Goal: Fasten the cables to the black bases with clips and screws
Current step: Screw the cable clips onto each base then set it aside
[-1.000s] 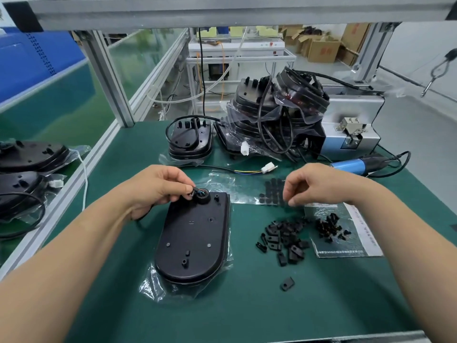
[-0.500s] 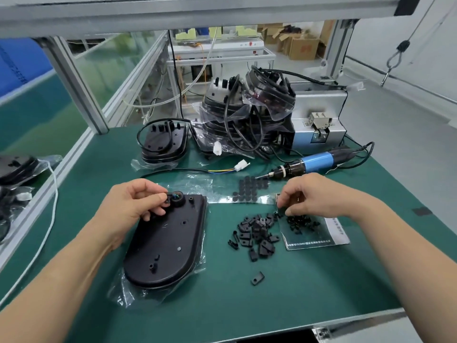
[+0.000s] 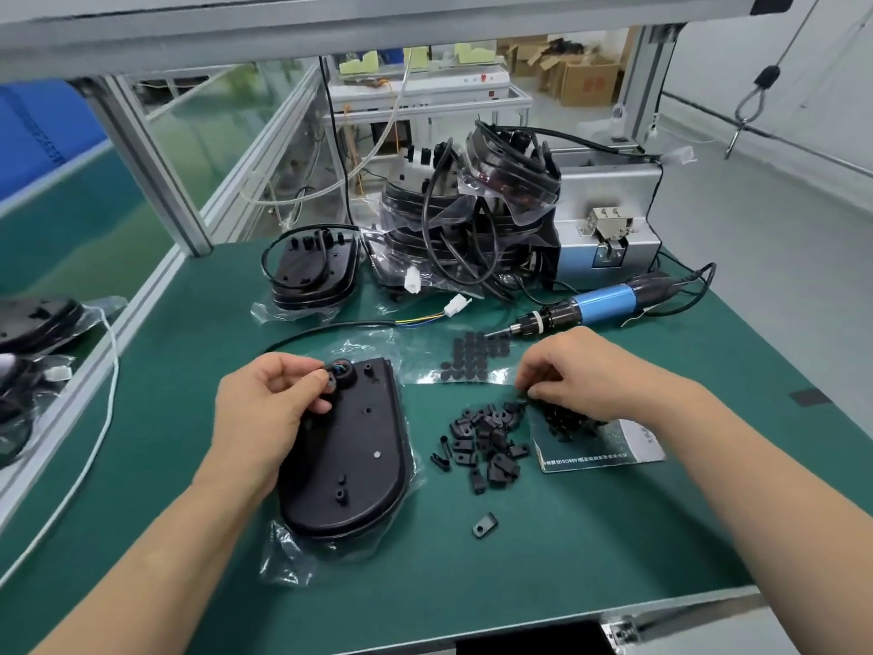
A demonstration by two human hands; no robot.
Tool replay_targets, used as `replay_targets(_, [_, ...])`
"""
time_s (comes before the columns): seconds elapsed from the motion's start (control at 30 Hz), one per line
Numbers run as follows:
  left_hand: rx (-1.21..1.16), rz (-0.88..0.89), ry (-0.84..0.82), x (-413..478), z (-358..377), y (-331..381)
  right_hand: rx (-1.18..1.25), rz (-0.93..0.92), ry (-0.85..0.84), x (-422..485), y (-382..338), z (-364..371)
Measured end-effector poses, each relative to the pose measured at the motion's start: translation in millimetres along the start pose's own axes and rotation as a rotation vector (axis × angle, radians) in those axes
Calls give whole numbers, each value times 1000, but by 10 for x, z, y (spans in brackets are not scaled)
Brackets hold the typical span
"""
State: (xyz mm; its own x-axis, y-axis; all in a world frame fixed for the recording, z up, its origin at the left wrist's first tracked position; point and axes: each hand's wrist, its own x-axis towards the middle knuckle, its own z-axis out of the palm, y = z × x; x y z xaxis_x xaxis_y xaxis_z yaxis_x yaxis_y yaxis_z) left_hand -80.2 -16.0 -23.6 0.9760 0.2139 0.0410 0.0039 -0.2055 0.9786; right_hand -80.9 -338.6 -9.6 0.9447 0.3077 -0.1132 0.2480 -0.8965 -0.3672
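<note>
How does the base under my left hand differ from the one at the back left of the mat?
The left hand pinches the near base at its top fitting; the far base is untouched. A black cable loops over the far base's face; none crosses the near base's face. Both are black, rounded and lie on clear plastic.
</note>
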Motion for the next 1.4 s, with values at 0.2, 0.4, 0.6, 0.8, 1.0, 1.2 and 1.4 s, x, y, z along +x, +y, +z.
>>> replay_targets(0.2, [103,-175,-210,135,-43,282,452,-85,227,92,-231,-117])
replay_targets(0.4, [38,-282,-286,139,1,289,1039,-189,101,378,-965,78])
replay_targets(0.6, [64,-264,-334,164,-35,305,1005,-196,-15,589,-1255,308])
replay_targets(0.8, [119,-232,-371,198,-58,343,877,-163,-2,653,-1289,315])
replay_targets(1.0, [160,-217,-389,216,-72,373,892,-124,-1,677,-1274,295])
replay_targets(1.2, [166,-233,-386,235,-70,389,763,-137,-8,713,-1311,276])
replay_targets(1.4, [93,-290,-371,238,-85,393,681,-146,109,741,-1316,341])
